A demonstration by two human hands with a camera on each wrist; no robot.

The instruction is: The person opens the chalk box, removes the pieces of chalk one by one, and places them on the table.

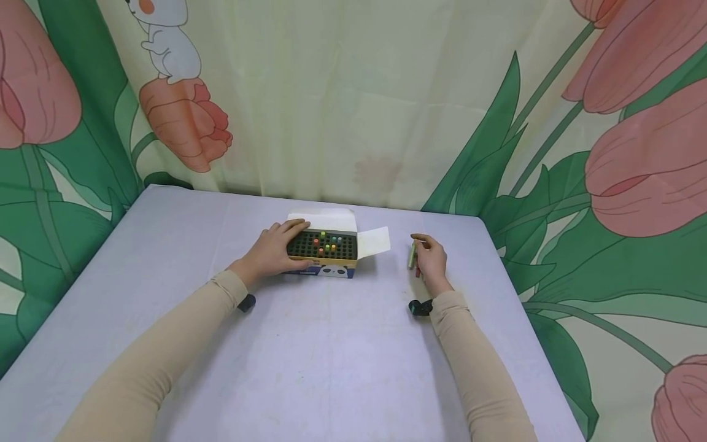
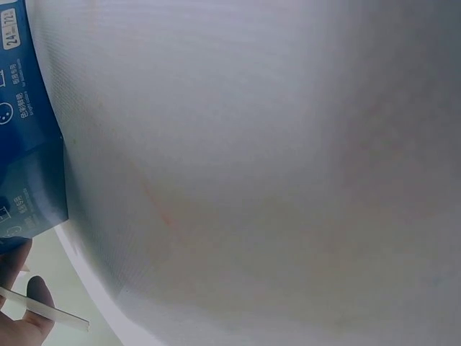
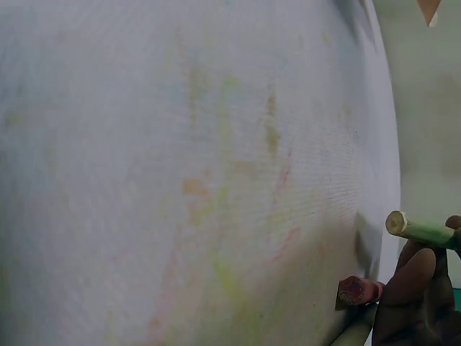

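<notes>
A blue and yellow box (image 1: 334, 271) with a panda face on its front stands on the table, lid raised. Its black tray (image 1: 298, 248) has rows of round holes, and several coloured crayons (image 1: 327, 247) stand in a few of them. My left hand (image 1: 273, 252) grips the box's left end, thumb along the front and fingers over the top. To the right of the box, my right hand (image 1: 432, 261) pinches a light green crayon (image 3: 421, 231). A red crayon (image 3: 360, 290) is close beside its fingers; whether they hold it too is unclear.
A white side flap (image 1: 373, 242) sticks out from the box toward the right hand. The white tablecloth (image 1: 331, 356) carries faint coloured smears near the right hand. Behind the table hangs a curtain (image 1: 353, 110) printed with tulips and a rabbit.
</notes>
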